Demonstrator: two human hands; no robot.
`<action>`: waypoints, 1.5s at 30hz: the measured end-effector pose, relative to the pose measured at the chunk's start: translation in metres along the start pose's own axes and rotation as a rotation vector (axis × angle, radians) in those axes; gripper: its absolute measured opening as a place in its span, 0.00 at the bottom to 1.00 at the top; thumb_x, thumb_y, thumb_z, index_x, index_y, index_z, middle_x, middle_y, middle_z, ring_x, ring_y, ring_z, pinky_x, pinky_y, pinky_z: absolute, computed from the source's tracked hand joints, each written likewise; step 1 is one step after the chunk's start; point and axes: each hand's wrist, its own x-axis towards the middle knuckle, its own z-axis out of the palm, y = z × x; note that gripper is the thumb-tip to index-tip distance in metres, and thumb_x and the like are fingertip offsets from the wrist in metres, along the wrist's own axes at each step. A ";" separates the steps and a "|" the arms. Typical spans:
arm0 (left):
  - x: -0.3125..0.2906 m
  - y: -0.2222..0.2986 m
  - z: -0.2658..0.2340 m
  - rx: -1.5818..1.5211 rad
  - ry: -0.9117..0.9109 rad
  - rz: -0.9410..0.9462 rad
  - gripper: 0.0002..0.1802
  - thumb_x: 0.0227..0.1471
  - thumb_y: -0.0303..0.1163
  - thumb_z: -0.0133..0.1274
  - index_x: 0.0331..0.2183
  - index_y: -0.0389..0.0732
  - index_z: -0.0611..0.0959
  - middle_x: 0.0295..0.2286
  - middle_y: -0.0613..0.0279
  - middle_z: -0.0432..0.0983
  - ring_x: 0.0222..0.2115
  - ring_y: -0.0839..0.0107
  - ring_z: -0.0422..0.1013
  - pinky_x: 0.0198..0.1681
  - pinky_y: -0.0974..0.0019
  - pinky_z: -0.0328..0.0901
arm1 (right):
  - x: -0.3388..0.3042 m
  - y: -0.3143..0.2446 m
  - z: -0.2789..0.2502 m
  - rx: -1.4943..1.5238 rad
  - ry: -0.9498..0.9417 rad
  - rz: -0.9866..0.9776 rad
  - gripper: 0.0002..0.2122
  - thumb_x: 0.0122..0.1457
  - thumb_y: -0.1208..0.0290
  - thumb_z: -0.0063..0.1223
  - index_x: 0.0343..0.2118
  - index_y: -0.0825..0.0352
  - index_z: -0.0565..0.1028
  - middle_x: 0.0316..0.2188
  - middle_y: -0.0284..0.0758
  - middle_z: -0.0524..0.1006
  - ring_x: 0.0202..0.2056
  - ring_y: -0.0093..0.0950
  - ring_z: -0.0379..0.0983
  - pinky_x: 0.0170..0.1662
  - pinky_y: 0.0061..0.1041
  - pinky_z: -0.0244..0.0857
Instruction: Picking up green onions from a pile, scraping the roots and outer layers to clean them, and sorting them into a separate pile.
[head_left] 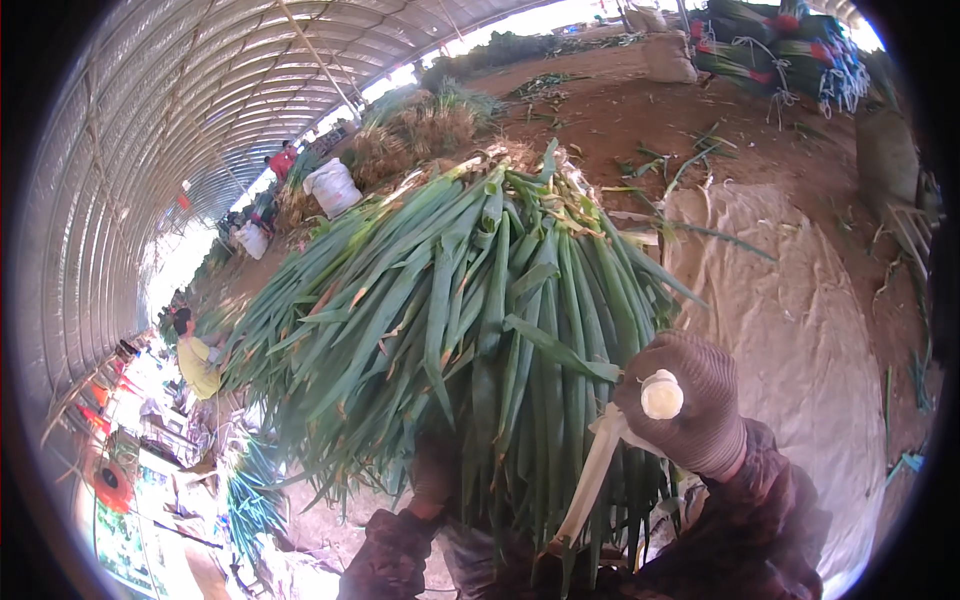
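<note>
Brn ribbed glove [712, 435], R hand [692, 400]; dk mottled purplish-brn sleeves [745, 520].

You're in a tunnel-type bldg: curved, ribbed wall/roof [90, 230] on your L, w/ slanting pole [318, 62] up top. Brown dirt floor [610, 95] ahead; pale wrinkled sheet [780, 320] on it to your R. V. bright daylight thru far-L opening [174, 262], bright strip [530, 20] beyond dirt.

no readable text, label, brand, number or sign on anything in the head camera's view
</note>
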 end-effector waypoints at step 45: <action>0.008 0.021 -0.014 -0.047 0.102 0.121 0.07 0.48 0.30 0.53 0.28 0.36 0.82 0.27 0.47 0.74 0.30 0.47 0.72 0.34 0.52 0.65 | 0.001 -0.001 0.001 0.025 0.006 -0.024 0.17 0.40 0.68 0.69 0.32 0.67 0.74 0.21 0.37 0.72 0.23 0.38 0.72 0.27 0.34 0.64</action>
